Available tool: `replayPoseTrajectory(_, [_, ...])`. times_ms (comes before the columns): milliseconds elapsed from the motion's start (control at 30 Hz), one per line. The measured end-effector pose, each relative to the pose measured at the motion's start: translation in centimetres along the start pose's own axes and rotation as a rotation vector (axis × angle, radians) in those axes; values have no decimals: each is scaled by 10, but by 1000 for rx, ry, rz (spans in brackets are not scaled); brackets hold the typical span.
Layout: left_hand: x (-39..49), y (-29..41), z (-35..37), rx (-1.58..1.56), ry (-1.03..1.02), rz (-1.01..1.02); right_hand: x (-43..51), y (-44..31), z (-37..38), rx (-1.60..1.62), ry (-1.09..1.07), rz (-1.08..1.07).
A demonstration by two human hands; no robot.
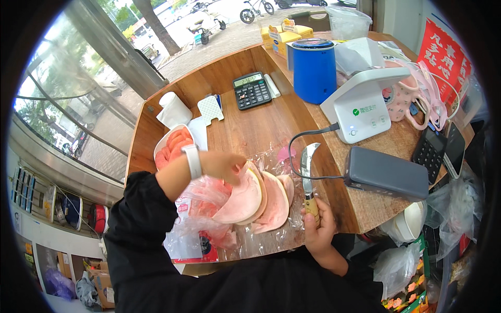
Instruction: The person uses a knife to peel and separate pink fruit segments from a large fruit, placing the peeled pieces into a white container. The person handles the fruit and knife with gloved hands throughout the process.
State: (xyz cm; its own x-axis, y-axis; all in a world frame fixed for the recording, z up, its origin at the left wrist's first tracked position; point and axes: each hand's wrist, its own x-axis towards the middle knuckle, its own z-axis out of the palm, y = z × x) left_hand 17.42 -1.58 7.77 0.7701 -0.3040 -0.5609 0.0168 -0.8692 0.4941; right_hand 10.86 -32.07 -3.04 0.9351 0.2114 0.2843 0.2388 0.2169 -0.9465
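Observation:
My right hand (320,227) is closed around the wooden handle of a curved-blade knife (307,178), its blade pointing away from me. My left hand (227,164), with a white band on the wrist, is over the far edge of some pale pink fruit rinds (244,197); its fingers are blurred, so whether they touch or hold one is unclear. The rinds overlap on clear plastic film (244,244) spread on the wooden table. Left of them lies a clear plastic bag (209,227) with reddish pieces. Beyond my left forearm, a white container (159,147) holds peeled red fruit segments.
A calculator (252,90), a paper roll (174,109) and a pale green textured piece (210,109) lie at the back. On the raised right side stand a blue canister (314,72), a white payment device (362,109) and a dark power bank (386,173), whose cable loops near the knife.

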Motion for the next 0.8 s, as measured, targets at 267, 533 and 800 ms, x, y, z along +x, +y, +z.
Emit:
replayPoseTrajectory(267, [78,-63,-12,138,540,-313,-1,6,2,-42,22,2])
replayPoseTrajectory(533, [52,-28,-17,228,710,-1,-2,10,0,-105,4,8])
replayPoseTrajectory(800, [-30,26,7,404,488,199,1,4,11,-148,101,-105])
